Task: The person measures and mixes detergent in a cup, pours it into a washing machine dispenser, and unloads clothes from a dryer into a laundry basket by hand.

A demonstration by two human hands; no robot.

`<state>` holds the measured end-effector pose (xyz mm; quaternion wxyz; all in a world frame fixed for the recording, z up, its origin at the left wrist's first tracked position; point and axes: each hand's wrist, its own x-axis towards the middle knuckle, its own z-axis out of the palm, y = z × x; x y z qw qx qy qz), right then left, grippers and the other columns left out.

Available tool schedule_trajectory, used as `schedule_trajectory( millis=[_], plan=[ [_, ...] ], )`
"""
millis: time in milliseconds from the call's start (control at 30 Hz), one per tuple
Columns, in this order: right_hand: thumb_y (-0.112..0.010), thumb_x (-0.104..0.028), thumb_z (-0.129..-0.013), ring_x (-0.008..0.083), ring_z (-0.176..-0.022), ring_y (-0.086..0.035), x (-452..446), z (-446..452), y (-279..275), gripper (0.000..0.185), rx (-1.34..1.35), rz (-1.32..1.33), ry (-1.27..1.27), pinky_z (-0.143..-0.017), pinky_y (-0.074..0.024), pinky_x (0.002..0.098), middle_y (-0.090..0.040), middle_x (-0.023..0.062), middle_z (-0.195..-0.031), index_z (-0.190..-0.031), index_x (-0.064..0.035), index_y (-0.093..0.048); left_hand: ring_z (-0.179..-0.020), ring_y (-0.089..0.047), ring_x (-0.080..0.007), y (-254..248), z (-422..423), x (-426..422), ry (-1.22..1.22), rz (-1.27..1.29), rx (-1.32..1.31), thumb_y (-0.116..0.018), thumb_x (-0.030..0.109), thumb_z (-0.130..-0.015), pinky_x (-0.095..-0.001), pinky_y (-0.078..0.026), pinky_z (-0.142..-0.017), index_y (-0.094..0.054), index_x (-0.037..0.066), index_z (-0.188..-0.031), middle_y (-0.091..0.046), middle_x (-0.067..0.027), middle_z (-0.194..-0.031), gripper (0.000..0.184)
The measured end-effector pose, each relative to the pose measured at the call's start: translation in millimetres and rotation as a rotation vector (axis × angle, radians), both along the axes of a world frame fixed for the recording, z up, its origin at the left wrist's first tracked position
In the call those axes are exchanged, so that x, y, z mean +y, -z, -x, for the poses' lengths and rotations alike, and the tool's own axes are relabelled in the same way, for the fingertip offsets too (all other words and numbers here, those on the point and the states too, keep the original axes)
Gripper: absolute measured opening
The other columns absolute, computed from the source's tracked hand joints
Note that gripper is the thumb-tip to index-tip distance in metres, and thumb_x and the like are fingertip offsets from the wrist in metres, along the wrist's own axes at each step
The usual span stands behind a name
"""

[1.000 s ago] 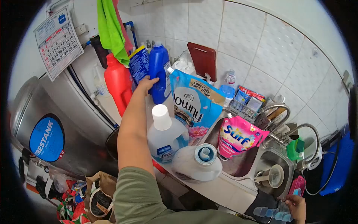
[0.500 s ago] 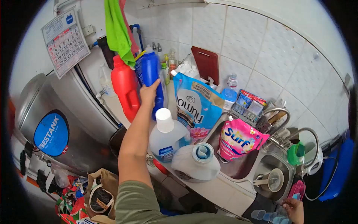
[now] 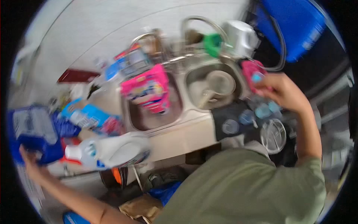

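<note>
At the far left, my left hand [image 3: 30,160] is closed at the handle of a large blue jug [image 3: 35,128] with a pale label. Motion blur softens its fingers. My right hand [image 3: 280,91] is over the counter's right side, fingers bent together beside a pink container [image 3: 253,72] with something light blue on it. What those fingers hold, if anything, is too blurred to make out. Below that hand are several small clear bluish cups [image 3: 263,111]. Near the left hand are a white-capped translucent jug [image 3: 112,150], part of a red bottle [image 3: 71,143] and a blue pouch [image 3: 87,117].
A pink Surf pouch [image 3: 149,91] leans in the left sink basin [image 3: 175,112]. In the right basin [image 3: 194,84] lies a dipper [image 3: 220,84]. Behind are curved faucets [image 3: 199,18], a green cup [image 3: 212,44] and a white jug [image 3: 240,39]. A blue container [image 3: 294,26] stands at the upper right.
The view has swung right and down. The blue jug is now at the far left with my left hand on it. My right hand has come up beside the pink container, above the cups.
</note>
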<state>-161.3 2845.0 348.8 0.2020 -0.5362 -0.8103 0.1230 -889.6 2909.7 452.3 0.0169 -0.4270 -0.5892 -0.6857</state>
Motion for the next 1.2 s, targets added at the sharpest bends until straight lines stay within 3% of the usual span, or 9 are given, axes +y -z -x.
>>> schedule_trajectory(
  millis=[200, 267, 300, 433, 633, 700, 800, 967, 1200],
  plan=[
    [-0.067, -0.015, -0.092, 0.0113, -0.075, -0.063, -14, -42, -57, 0.019, 0.263, -0.255, 0.110, -0.069, -0.0511, 0.0260, -0.070, 0.0070, -0.085, -0.101, 0.0017, -0.070, -0.054, -0.041, -0.0098, -108, -157, -61, 0.432, -0.179, 0.277, -0.066, 0.046, -0.090, -0.0241, -0.035, -0.053, -0.059, 0.008, -0.075, -0.047, 0.0036, -0.061, 0.042],
    [-0.068, -0.016, -0.092, 0.0078, -0.072, -0.060, -15, -40, -82, 0.020, 0.422, -0.335, 0.033, -0.063, -0.0479, 0.0223, -0.067, 0.0028, -0.082, -0.102, 0.0013, -0.070, -0.050, -0.037, -0.0089, -129, -251, -75, 0.436, -0.308, -0.374, -0.063, 0.043, -0.093, -0.0241, -0.034, -0.050, -0.048, 0.014, -0.068, -0.039, 0.0047, -0.058, 0.042],
    [-0.070, -0.016, -0.091, 0.0064, -0.067, -0.058, -15, -35, -96, 0.021, 0.425, -0.438, -0.019, -0.058, -0.0459, 0.0208, -0.066, 0.0017, -0.078, -0.102, 0.0011, -0.069, -0.049, -0.036, -0.0090, -119, -257, -69, 0.385, -0.362, 0.089, -0.062, 0.043, -0.094, -0.0235, -0.034, -0.049, -0.047, 0.014, -0.068, -0.038, 0.0050, -0.058, 0.042],
    [-0.065, -0.025, -0.093, 0.0097, -0.072, -0.059, -14, -19, -118, 0.032, 0.595, -0.497, -0.215, -0.061, -0.0476, 0.0233, -0.065, 0.0062, -0.083, -0.108, 0.0033, -0.064, -0.047, -0.043, -0.0056, -120, -356, -81, 0.852, -0.241, 0.155, -0.062, 0.042, -0.094, -0.0222, -0.039, -0.039, -0.052, 0.014, -0.071, -0.046, 0.0058, -0.055, 0.037],
    [-0.057, -0.038, -0.096, 0.0145, -0.078, -0.061, -32, 3, -105, 0.049, 1.046, -0.283, -0.491, -0.066, -0.0503, 0.0271, -0.065, 0.0131, -0.091, -0.116, 0.0066, -0.056, -0.109, -0.062, -0.0258, -44, -511, -35, 0.714, -0.249, -0.035, -0.051, 0.023, -0.100, -0.0359, -0.052, -0.093, -0.054, 0.000, -0.133, -0.062, -0.0164, -0.123, 0.041],
    [-0.055, -0.043, -0.097, 0.0161, -0.081, -0.062, -43, -5, -93, 0.055, 1.165, -0.236, -0.502, -0.068, -0.0511, 0.0283, -0.064, 0.0154, -0.093, -0.119, 0.0077, -0.054, -0.098, -0.066, -0.0219, -5, -577, -37, 0.966, -0.299, -0.104, -0.054, 0.024, -0.099, -0.0308, -0.054, -0.084, -0.061, 0.002, -0.125, -0.067, -0.0141, -0.113, 0.035],
    [-0.051, -0.049, -0.098, 0.0186, -0.084, -0.063, -50, -37, -76, 0.064, 1.282, -0.218, -0.393, -0.070, -0.0525, 0.0302, -0.064, 0.0188, -0.097, -0.123, 0.0094, -0.050, -0.071, -0.064, -0.0173, 7, -712, -124, 0.572, -0.090, -0.155, -0.053, 0.043, -0.099, -0.0277, -0.050, -0.059, -0.061, -0.004, -0.103, -0.068, -0.0158, -0.088, 0.048],
    [-0.064, -0.045, -0.093, 0.0135, -0.072, -0.062, -45, -115, -48, 0.056, 1.265, -0.241, -0.005, -0.061, -0.0494, 0.0240, -0.067, 0.0121, -0.088, -0.114, 0.0067, -0.056, -0.077, -0.062, -0.0194, 40, -768, -89, 1.050, -0.053, -0.460, -0.040, 0.046, -0.103, -0.0304, -0.051, -0.065, -0.060, -0.008, -0.108, -0.065, -0.0147, -0.091, 0.058],
    [-0.080, -0.021, -0.081, 0.0052, -0.047, -0.047, -59, -212, -26, 0.033, 1.031, -0.389, 0.056, -0.044, -0.0343, 0.0201, -0.057, -0.0016, -0.064, -0.103, -0.0004, -0.066, -0.083, -0.062, -0.0150, 18, -760, -160, 1.078, 0.359, 0.223, -0.053, 0.037, -0.099, -0.0286, -0.052, -0.074, -0.064, -0.004, -0.110, -0.067, -0.0113, -0.093, 0.044]
  ],
)
